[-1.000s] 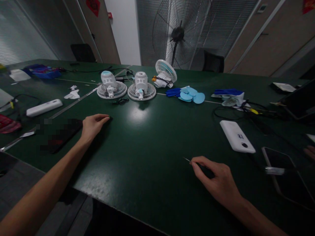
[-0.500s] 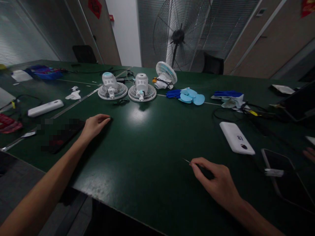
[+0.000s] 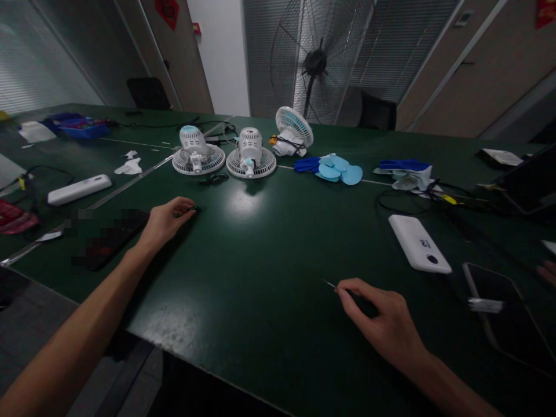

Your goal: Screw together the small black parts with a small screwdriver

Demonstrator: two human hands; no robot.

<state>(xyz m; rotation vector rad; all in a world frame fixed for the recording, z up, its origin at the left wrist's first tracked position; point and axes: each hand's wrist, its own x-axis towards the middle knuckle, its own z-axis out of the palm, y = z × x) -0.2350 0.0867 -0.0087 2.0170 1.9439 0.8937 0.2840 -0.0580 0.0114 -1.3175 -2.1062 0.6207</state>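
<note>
My right hand rests on the dark green table near its front edge, fingers curled round a thin tool whose metal tip pokes out to the left. My left hand lies further left on the table, fingers bent and closing on a small dark object at the fingertips. Beyond my hands, two small white fans lie face down and a third stands tilted. Light blue fan blades lie to the right of them.
A white power bank, a dark tablet and tangled cables sit to the right. A white remote-like bar, a blurred dark item and paper scraps lie left. A large floor fan stands behind the table.
My left hand's fingers have curled in slightly around the small dark object. My right hand has stayed in place.
</note>
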